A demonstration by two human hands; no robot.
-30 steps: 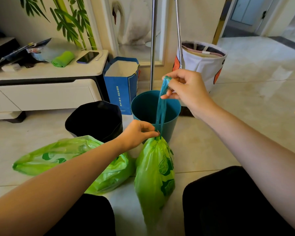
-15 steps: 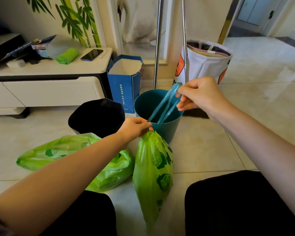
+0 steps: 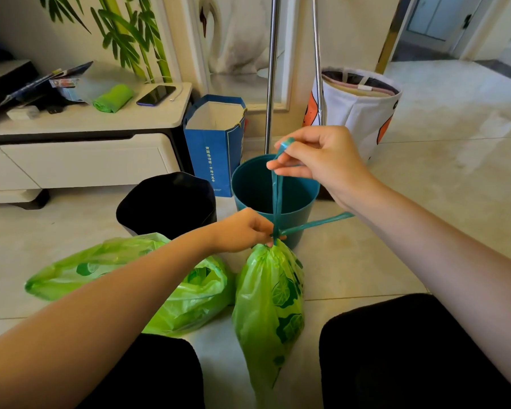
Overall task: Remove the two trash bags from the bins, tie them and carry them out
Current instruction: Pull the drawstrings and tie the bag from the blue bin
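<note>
The gathered green trash bag (image 3: 270,302) hangs upright at centre, its neck cinched by a teal drawstring (image 3: 277,199). The left hand (image 3: 242,230) pinches that neck right at the knot. The right hand (image 3: 319,163) grips the drawstring higher up, fingers curled around it, the strap running taut and nearly vertical down to the neck. Half a second ago that strap slanted off to the right; now the right hand sits more directly above the bag, and a loose drawstring end (image 3: 316,224) sticks out sideways from the knot toward the right forearm.

Count the bags: two. The second green trash bag (image 3: 189,293) lies slumped on the tiled floor (image 3: 425,202) just left of the first, mouth open, partly under the left forearm, same spot as before.

Two bins, both bagless: a teal bin (image 3: 295,199) right behind the held bag and a black bin (image 3: 165,202) beside it to the left.

Further out, one blue paper bag (image 3: 213,152) stands against the wall, one white fabric basket (image 3: 357,107) to the right, two metal poles (image 3: 270,69) rising between them. On the low white cabinet (image 3: 80,154) lie one phone (image 3: 156,95) and one roll of green bags (image 3: 112,98).
</note>
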